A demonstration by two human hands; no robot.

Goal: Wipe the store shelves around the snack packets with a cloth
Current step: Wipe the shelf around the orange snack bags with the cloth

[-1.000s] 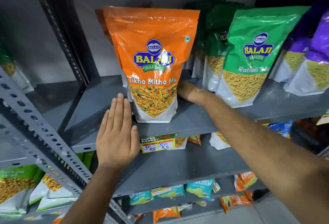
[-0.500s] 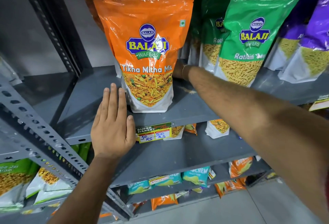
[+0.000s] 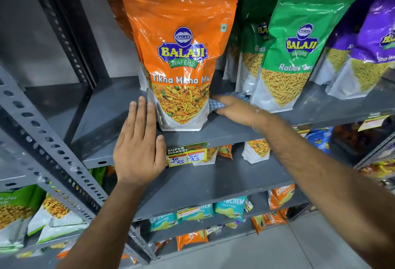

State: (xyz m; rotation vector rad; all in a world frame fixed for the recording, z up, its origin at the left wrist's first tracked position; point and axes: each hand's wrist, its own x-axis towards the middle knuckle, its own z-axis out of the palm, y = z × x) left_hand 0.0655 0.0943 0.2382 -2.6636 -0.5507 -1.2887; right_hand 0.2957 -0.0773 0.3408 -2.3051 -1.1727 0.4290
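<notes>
Presently right hand (image 3: 235,109) presses checked cloth (image 3: 215,106) flat on shelf (image 3: 111,115), just right of orange packet (image 3: 181,55); left hand (image 3: 139,149) open-fingered, bracing its left.

Mostly hidden under the right hand (image 3: 234,108): checkered cloth (image 3: 215,104), only edges showing. Hidden behind the front orange packet (image 3: 181,55): a second orange packet (image 3: 115,6). Cut off at right edge: purple packet (image 3: 372,55). Too blurred to read: small packets (image 3: 196,213) on lower shelves.
</notes>
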